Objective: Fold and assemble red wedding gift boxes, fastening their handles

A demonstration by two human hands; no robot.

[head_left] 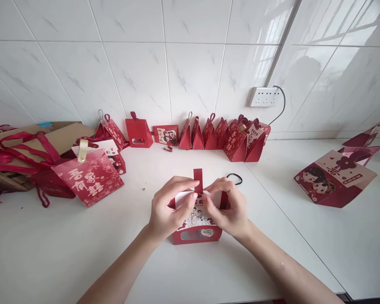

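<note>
A small red and white gift box [198, 217] stands upright on the white table in front of me, with line-drawn figures on its face and an oval window low down. From its top rises a red strap [198, 179]. My left hand [171, 207] grips the box's top edge from the left, its thumb and forefinger closed at the base of the strap. On the other side my right hand [226, 204] pinches the same top edge, thumb in front and fingers behind. The far side of the box is hidden.
Along the tiled wall stand several red gift boxes [210, 135]. At left, a cardboard box [60, 137] with red ribbons [12, 147] sits behind a tilted red box [90, 177]. Another gift box [334, 179] is at right. A black loop [236, 179] lies beyond my right hand.
</note>
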